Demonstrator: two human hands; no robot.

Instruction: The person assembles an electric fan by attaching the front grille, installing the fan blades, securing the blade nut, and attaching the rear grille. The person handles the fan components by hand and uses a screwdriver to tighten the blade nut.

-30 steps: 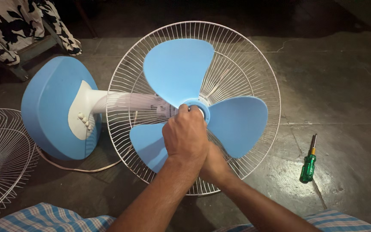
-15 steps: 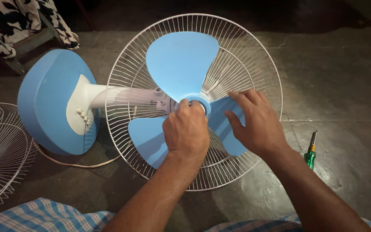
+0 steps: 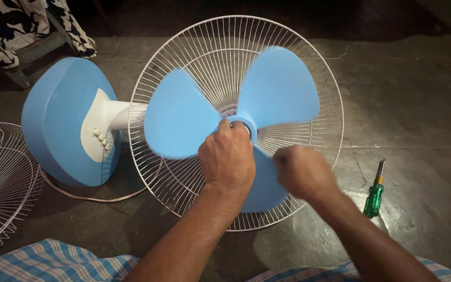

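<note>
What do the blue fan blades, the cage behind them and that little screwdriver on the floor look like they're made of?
The fan blades look like moulded plastic: even pale blue, smooth, matte.
The rear grille seems to be thin metal wire with a white coating, judging by its fine, stiff spokes and rings.
The screwdriver has a see-through green handle, probably plastic, with a yellow collar and a dark shaft, likely steel.

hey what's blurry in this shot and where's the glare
Head view: the blue fan blades and the right hand are smeared by motion; the left hand on the hub is sharp. Glare shines off the wet-looking floor beside the green screwdriver; the top edge is dark.
</note>
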